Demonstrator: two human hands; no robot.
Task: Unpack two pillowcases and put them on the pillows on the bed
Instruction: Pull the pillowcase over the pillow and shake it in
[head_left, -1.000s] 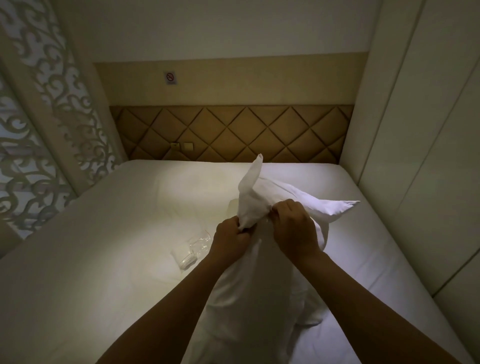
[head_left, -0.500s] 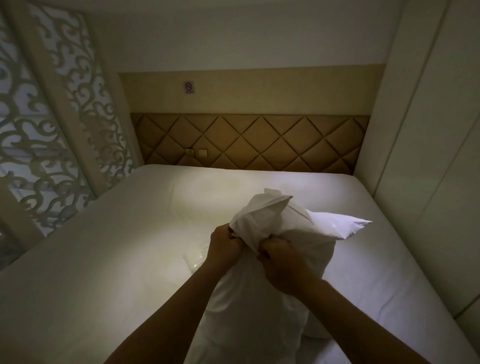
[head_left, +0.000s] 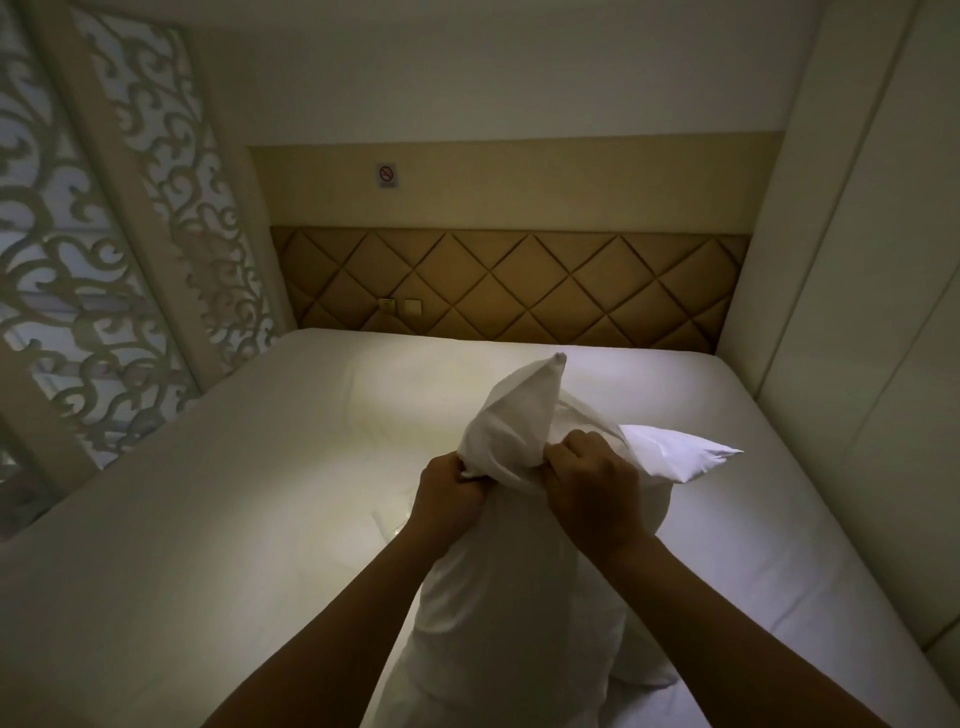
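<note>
Head view: a dim bedroom, looking down along two bare forearms to a bed set in an alcove.
Lattice screen (head_left: 104, 234): far left; pale scrollwork panels in a plain frame, running along the left side of the bed.
Bed (head_left: 234, 519): white sheet, mostly smooth, reaching from the near edge to the headboard; a lit patch at its centre.
Sign (head_left: 386, 175): small no-smoking sign on the tan wall band above the headboard, left of centre.
Switches (head_left: 400, 306): two small plates side by side, low on the left part of the headboard.
Headboard (head_left: 519, 291): tan padded panel with diamond quilting, across the far end of the bed.
Left hand (head_left: 449, 493): fingers curled tight round a bunch of pillowcase cloth at the left of the pillow's upper end.
Pillowcase (head_left: 514, 431): white, drawn down over the pillow; its loose top rises to a point just beyond the two hands.
Right hand (head_left: 592, 493): fingers curled, gripping pillowcase cloth to the right of that point; near the left hand, with cloth between them.
Pillow (head_left: 675, 457): stands on end on the bed, right of centre, between the forearms; a brighter white corner juts out right of the right hand, seemingly the pillow's own and uncased.
Wall panels (head_left: 857, 312): far right; pale flat panels with upright seams, along the right side of the bed.
</note>
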